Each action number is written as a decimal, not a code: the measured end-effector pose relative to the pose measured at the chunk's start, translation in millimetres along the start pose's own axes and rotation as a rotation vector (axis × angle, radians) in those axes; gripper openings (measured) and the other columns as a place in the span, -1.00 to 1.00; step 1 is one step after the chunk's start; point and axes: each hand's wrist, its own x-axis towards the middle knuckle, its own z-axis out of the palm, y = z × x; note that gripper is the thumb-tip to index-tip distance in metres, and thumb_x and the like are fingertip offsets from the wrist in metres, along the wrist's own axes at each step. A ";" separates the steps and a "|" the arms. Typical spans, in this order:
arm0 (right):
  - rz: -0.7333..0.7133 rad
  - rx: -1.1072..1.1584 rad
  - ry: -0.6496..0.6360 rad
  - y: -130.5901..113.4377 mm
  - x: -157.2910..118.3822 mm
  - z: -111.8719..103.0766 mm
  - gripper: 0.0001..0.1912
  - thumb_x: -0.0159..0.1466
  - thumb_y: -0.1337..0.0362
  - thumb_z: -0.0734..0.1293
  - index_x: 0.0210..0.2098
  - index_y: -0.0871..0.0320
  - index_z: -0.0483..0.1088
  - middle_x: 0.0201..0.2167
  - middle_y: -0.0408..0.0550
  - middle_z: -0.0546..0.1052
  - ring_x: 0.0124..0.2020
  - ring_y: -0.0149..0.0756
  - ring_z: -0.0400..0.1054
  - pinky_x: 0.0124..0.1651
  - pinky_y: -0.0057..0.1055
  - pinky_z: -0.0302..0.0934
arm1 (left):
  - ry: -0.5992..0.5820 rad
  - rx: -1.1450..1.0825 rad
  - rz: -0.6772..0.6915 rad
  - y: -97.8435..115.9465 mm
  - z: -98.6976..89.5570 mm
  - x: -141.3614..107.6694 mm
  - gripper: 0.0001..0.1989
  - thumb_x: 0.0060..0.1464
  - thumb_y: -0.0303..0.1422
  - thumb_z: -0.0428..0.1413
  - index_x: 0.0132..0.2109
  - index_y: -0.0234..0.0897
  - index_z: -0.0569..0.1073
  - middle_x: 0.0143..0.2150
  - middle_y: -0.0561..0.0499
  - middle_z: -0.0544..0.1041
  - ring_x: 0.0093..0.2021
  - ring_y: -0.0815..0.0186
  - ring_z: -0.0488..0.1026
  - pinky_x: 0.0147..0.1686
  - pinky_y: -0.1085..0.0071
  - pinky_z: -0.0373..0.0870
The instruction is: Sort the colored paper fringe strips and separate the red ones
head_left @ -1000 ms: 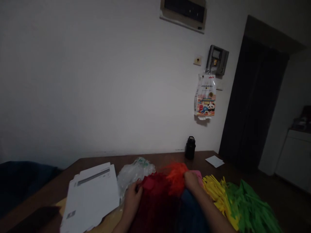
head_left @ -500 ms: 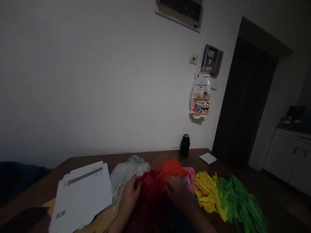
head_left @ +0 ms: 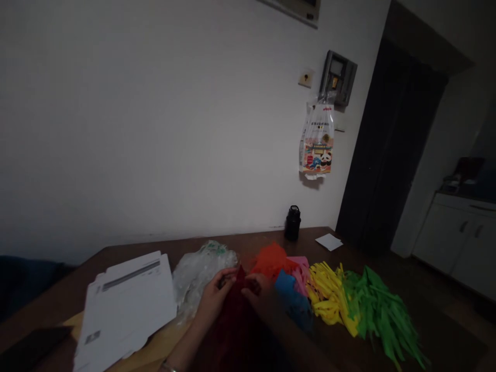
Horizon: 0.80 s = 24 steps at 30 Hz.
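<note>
- Right grip (head_left: 264, 297) has drawn in toward the left grip (head_left: 215, 293) in the head view since half a second ago; more of the blue bundle (head_left: 293, 300) now shows just right of the right grip.
- Both grips are nearly closed, thumbs and forefingers pinching the raised top of the dark red bundle (head_left: 234, 316) from either side.
- That bundle sits between the two grips, its pinched peak at the fingertips and its body dropping toward the camera; whether its lower end rests on the bench (head_left: 246, 245) is too dark to tell.
- It should handle as something light and limp, likely thin cloth or paper-like stuff that bends anywhere and holds no shape unsupported.
- Slipping seems a small risk, tearing or snagging of loose ends a likelier one; the gathered top, where the grips are, looks the best place to take hold.
- Its colour is deep wine red, matt, rising to a narrow point between the fingertips and sinking into shadow below; any separate strands are hard to make out.
- Beyond the right grip lies an orange-red bundle (head_left: 272, 260); farther to its right come pink strips (head_left: 301, 274), yellow strips (head_left: 328, 295) and green strips (head_left: 382, 314).
- Left of and beyond the left grip is a clear plastic bag (head_left: 198, 272).
</note>
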 end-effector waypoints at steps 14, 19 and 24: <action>-0.032 0.027 0.035 -9.7 -2.1 -10.8 -0.85 0.28 0.42 0.27 -0.33 0.15 0.49 -0.31 -0.07 0.52 -0.24 -0.27 0.43 -0.16 -0.38 0.25 | -0.176 -0.095 -0.206 -3.1 -2.2 -1.5 -0.57 -0.17 -0.02 0.29 -0.25 -0.25 0.56 -0.33 -0.01 0.64 -0.30 0.17 0.54 -0.23 0.31 0.44; -0.048 0.031 -0.101 -8.6 2.7 -32.6 -0.84 0.20 0.48 0.31 -0.35 0.15 0.52 -0.34 -0.10 0.54 -0.26 -0.29 0.44 -0.17 -0.41 0.24 | -0.299 -0.005 -0.237 -3.9 -12.8 2.6 -0.64 -0.28 -0.08 0.32 -0.42 -0.27 0.52 -0.52 0.06 0.58 -0.49 0.26 0.46 -0.44 0.40 0.36; -0.092 0.024 -0.306 -10.3 7.9 -68.2 -0.92 0.06 0.35 0.49 -0.49 0.09 0.52 -0.44 -0.22 0.54 -0.34 -0.33 0.44 -0.25 -0.47 0.26 | -0.246 0.129 -0.163 5.7 -12.1 1.1 -0.70 -0.16 -0.08 0.20 -0.42 -0.24 0.50 -0.55 0.11 0.54 -0.52 0.28 0.42 -0.48 0.43 0.31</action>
